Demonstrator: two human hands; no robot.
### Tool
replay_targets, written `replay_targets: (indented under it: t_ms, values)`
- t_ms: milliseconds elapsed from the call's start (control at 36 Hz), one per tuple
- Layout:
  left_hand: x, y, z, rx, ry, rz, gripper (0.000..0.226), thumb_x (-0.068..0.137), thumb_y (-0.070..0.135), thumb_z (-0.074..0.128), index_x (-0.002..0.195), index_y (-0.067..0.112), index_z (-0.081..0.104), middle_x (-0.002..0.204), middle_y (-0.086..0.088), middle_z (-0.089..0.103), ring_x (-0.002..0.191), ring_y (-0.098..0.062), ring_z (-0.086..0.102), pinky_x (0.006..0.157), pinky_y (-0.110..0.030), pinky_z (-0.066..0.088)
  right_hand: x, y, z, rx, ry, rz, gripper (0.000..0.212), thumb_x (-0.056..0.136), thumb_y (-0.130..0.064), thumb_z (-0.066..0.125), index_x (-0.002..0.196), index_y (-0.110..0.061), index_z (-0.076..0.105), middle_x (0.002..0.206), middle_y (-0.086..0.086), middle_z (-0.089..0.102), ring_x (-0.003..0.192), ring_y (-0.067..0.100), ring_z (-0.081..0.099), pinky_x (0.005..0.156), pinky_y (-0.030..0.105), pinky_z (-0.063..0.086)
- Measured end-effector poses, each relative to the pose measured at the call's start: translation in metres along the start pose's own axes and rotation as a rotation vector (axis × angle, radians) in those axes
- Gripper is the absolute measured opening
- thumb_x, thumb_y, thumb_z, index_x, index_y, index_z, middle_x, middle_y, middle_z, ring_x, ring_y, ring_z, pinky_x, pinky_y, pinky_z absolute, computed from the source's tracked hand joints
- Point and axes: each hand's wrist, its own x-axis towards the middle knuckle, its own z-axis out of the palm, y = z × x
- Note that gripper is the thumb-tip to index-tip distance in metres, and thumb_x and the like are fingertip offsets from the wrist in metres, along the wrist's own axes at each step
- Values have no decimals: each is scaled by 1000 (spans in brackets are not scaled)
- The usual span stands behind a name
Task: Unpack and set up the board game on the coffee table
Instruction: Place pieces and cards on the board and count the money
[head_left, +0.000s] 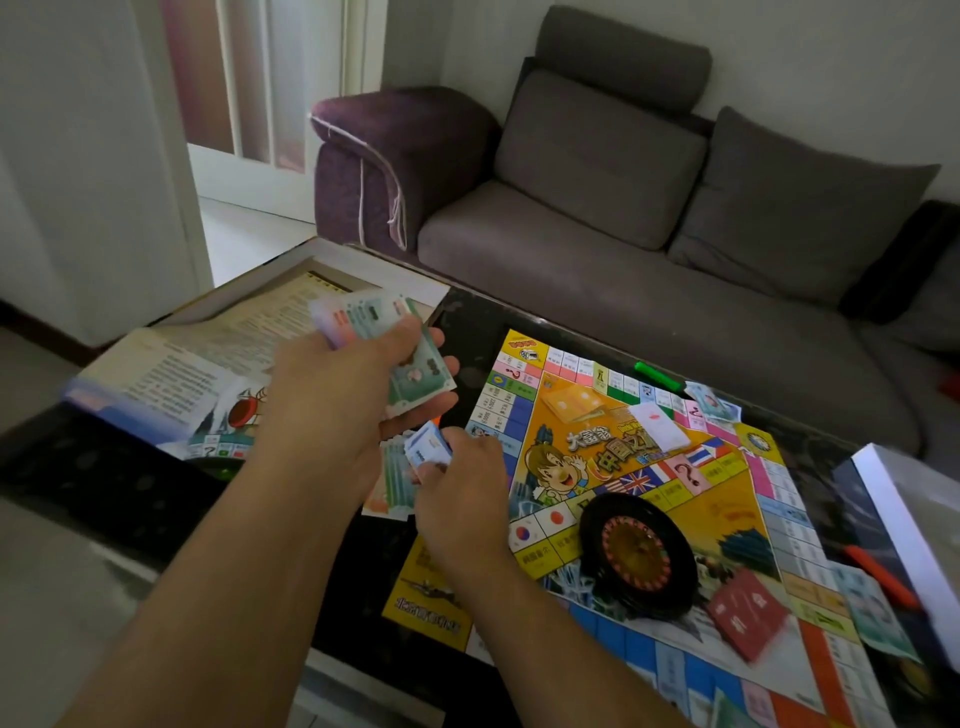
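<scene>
From the head view, the left hand (343, 395) grips a fan of play money (400, 353) while the right hand (457, 483) pinches a small wad (427, 451); best peel notes singly into sorted piles beside the board (649, 483), which lies flat on the dark bench (104, 467) before a grey sofa (649, 218).

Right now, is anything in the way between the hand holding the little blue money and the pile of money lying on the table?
Nothing visible is. The right hand pinches a small blue bill just right of the pile of play money on the dark coffee table. The left hand, holding a fan of bills, is above the pile.
</scene>
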Motion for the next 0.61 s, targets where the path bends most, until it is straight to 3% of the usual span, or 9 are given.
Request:
replay_targets:
  t_ms: [111, 194, 250, 333, 361, 417, 472, 556, 611]
  values:
    - [-4, 0, 2, 4, -16, -8, 16, 98, 19, 70, 114, 18, 66, 94, -3, 82, 83, -20, 81, 62, -36, 63, 2, 1, -4, 156, 11, 55, 9, 99, -20, 65, 108, -20, 67, 100, -5, 61, 81, 8, 56, 53, 12, 30]
    - [-6, 0, 3, 12, -20, -11, 16, 99, 18, 70, 114, 15, 67, 95, -4, 82, 84, -22, 81, 64, -37, 63, 3, 2, -27, 424, -25, 168, 6, 96, -17, 66, 95, -17, 72, 85, -3, 67, 69, 7, 60, 53, 19, 43]
    - [-7, -1, 4, 30, -30, -10, 18, 98, 19, 71, 115, 16, 67, 96, -3, 82, 85, -22, 81, 69, -40, 63, -1, 3, -52, 551, -63, 236, 9, 100, -18, 65, 98, -19, 74, 90, -2, 72, 78, 13, 67, 56, 23, 52]
    - [-11, -1, 8, 77, -62, -14, 24, 95, 20, 74, 117, 17, 67, 96, -2, 82, 87, -22, 80, 72, -43, 64, -14, 7, -94, 714, -116, 264, 10, 102, -22, 66, 107, -23, 75, 100, 2, 78, 96, 25, 75, 85, 45, 63]
    - [-13, -2, 9, 93, -76, -19, 26, 93, 20, 75, 117, 16, 67, 96, -3, 82, 87, -22, 80, 71, -42, 64, -21, 9, -109, 822, -136, 266, 12, 103, -20, 65, 109, -22, 75, 98, 2, 80, 93, 23, 77, 83, 46, 63]
    - [-20, -5, 16, 134, -118, -40, 29, 88, 21, 80, 114, 15, 69, 97, -6, 81, 86, -25, 80, 68, -41, 64, -36, 12, -139, 1078, -202, 291, 17, 103, -16, 62, 114, -15, 75, 90, 3, 80, 76, 16, 77, 66, 36, 61]
    - [-31, -11, 24, 205, -189, -74, 30, 83, 21, 83, 110, 13, 72, 98, -10, 81, 84, -27, 80, 66, -43, 64, -51, 13, -165, 1201, -241, 262, 24, 99, -19, 62, 118, -12, 75, 95, 5, 80, 74, 17, 76, 58, 30, 59]
    - [-55, -31, 43, 306, -342, -146, 22, 84, 19, 82, 105, 14, 76, 95, -8, 81, 82, -26, 80, 66, -45, 65, -66, 26, -185, 1136, -169, 201, 27, 101, -21, 59, 122, -15, 74, 112, 8, 80, 96, 24, 78, 67, 33, 62]
    - [-73, -48, 55, 337, -440, -181, 16, 89, 19, 79, 105, 17, 78, 95, -5, 82, 84, -25, 80, 69, -48, 66, -74, 38, -189, 1039, -69, 203, 24, 104, -22, 59, 123, -21, 73, 112, 4, 80, 101, 25, 78, 80, 43, 64]
